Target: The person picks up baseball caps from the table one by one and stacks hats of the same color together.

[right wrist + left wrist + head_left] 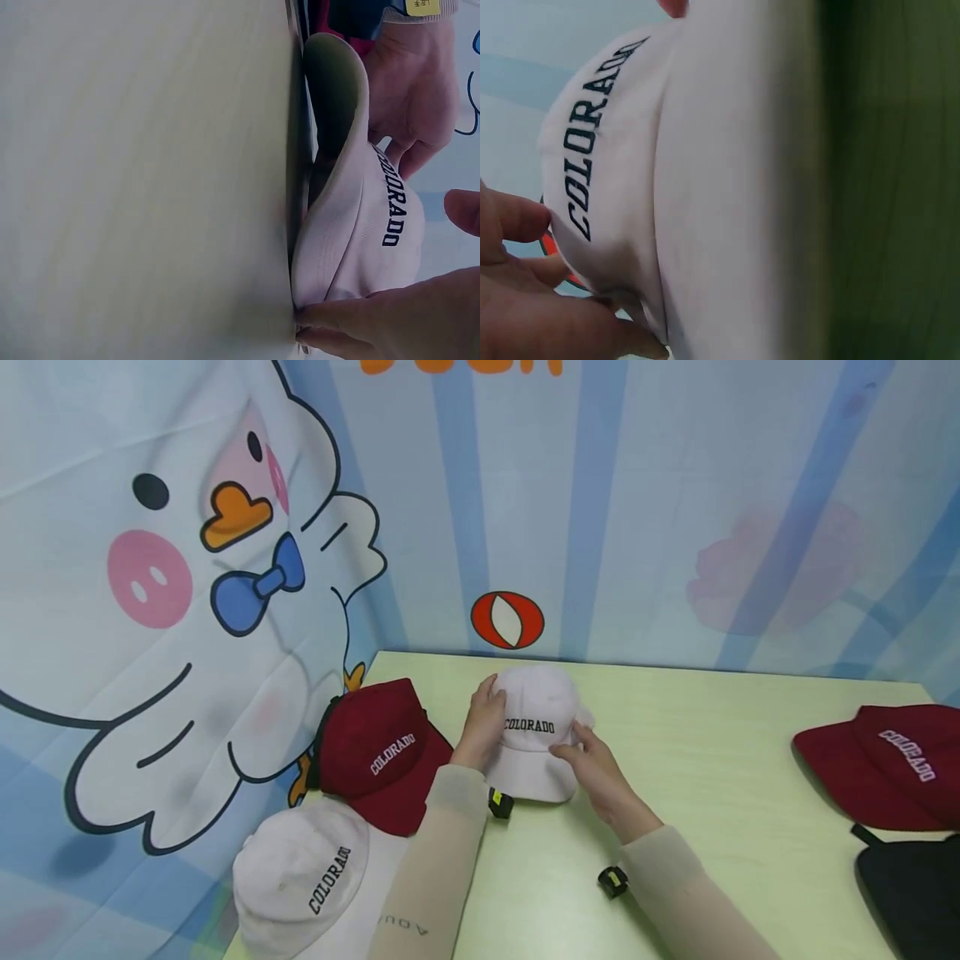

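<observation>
A white baseball cap [536, 697] with black COLORADO lettering stands crown up at the table's far middle, its brim toward me. My left hand [483, 727] holds its left side, fingers along the crown and a fingertip low by the brim seam in the left wrist view. On the opposite side, my right hand [600, 777] grips the lower edge beside the brim. Seen in the right wrist view, the brim [330, 225] arches over the table, and one right-hand digit rises apart from the crown.
To the left, a maroon cap [382, 743] lies behind another white cap [300, 868]. A second maroon cap [892, 764] sits at the far right, above a black item with a strap [911, 893]. A printed cloth backdrop [645, 527] rises behind the pale table [712, 760].
</observation>
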A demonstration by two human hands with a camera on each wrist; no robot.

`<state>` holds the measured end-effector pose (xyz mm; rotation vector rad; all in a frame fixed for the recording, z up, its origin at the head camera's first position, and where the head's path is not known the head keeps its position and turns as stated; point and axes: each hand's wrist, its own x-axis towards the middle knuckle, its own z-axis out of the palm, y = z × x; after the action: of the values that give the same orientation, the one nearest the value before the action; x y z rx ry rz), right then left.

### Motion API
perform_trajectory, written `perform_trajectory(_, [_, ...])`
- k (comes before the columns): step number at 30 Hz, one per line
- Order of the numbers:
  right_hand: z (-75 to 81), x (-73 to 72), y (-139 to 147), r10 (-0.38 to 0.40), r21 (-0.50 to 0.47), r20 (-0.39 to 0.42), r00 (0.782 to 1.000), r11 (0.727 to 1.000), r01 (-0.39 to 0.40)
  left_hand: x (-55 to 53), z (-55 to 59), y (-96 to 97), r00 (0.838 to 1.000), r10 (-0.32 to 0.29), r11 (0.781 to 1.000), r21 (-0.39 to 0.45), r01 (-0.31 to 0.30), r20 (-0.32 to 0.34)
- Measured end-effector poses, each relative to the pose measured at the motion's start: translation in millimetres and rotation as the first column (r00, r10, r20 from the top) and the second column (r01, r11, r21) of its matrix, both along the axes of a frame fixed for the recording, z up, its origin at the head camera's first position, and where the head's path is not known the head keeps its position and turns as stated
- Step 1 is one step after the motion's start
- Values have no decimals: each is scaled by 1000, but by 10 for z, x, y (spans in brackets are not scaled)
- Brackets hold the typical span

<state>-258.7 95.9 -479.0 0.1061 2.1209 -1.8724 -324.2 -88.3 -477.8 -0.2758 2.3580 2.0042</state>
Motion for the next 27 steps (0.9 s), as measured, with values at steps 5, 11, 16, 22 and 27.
perform_trajectory(5, [-25, 26, -47, -11, -12, -3, 1000, 1000, 11, 153, 19, 27, 998, 17, 996, -87, -12, 54])
perform_trajectory(11, [-12, 23, -63, -7, -40, 5, 1000, 999, 8, 315, 110, 73, 994, 29, 986, -164, -11, 109])
perform_trajectory(16, [-6, -14, -82, 5, -44, 12, 1000, 999, -4, 307, 140, 32, 994, -1, 993, -120, 14, 106])
perform_trajectory(22, [-2, -96, -79, 28, -37, 17, 999, 999, -27, 238, 115, -30, 995, -33, 998, -42, 37, 94])
perform_trajectory(27, [4, -162, -97, 52, -19, 17, 999, 999, -51, 164, 85, -65, 993, -42, 998, -49, 47, 110])
